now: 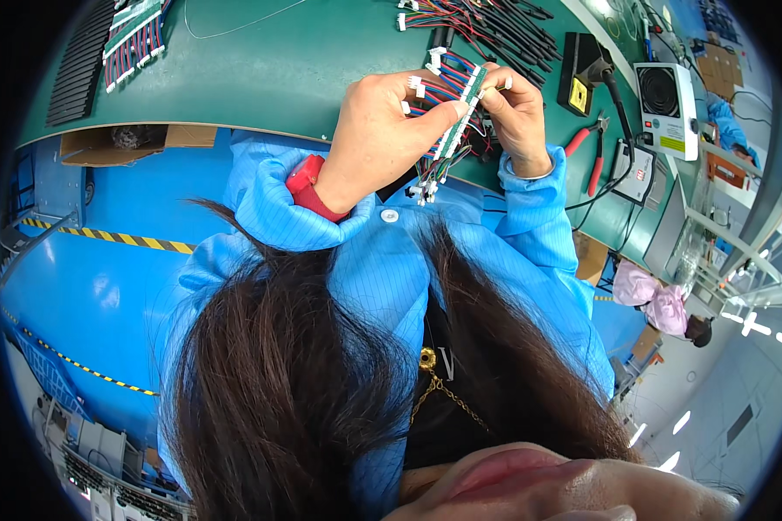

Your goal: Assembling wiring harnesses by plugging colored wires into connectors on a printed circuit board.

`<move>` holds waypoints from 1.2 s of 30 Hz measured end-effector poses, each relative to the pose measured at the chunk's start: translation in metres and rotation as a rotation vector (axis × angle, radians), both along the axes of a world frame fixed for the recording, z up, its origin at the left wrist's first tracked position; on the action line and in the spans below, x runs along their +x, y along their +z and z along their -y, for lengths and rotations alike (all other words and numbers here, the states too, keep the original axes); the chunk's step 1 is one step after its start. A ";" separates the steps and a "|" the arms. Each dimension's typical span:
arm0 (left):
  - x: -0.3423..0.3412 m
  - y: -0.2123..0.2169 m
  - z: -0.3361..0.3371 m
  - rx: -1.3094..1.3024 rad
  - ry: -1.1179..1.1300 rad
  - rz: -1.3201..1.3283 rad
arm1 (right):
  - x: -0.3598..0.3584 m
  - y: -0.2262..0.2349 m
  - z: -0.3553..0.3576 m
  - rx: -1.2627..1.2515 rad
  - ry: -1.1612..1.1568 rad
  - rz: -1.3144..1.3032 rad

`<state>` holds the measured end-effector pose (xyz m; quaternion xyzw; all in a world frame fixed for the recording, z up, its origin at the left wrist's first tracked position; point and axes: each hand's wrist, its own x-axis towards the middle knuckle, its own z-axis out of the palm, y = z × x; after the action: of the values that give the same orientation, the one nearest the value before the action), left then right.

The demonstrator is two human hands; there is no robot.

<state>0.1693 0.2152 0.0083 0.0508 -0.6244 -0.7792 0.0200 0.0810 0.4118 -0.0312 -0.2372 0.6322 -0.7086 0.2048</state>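
Note:
My left hand (382,139), with a red band at the wrist, grips a narrow green circuit board strip (474,87) over the table's front edge, its thumb pressed on the strip. White sockets line the strip. Red, blue and black wires with white plugs (418,87) stick out past my left fingers. More wires ending in white plugs (423,190) hang below the strip. Against the strip's right side, my right hand (520,122) is closed in a pinch. A small pale connector (506,84) shows between its fingers; the wire behind it is mostly hidden.
On the green table (261,78) lie black sleeved cables (517,35) at the back. Wired strips (135,43) rest beside black tubes (80,65) at far left. Red-handled cutters (593,148), a black soldering-iron stand (579,74) and a white fan unit (666,108) are at right.

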 end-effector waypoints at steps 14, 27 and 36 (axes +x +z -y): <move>0.002 -0.003 -0.001 -0.060 -0.001 -0.026 | 0.002 0.009 -0.001 0.103 -0.002 -0.064; -0.005 -0.022 0.008 -0.068 -0.010 -0.003 | 0.004 0.016 0.010 0.312 -0.052 0.048; 0.003 -0.050 0.029 0.228 0.059 0.252 | -0.036 0.019 0.026 0.588 -0.139 -0.596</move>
<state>0.1722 0.1863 -0.0420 0.1684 -0.5277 -0.8315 -0.0412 0.0453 0.3859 -0.0127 -0.3199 0.8534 -0.4108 0.0239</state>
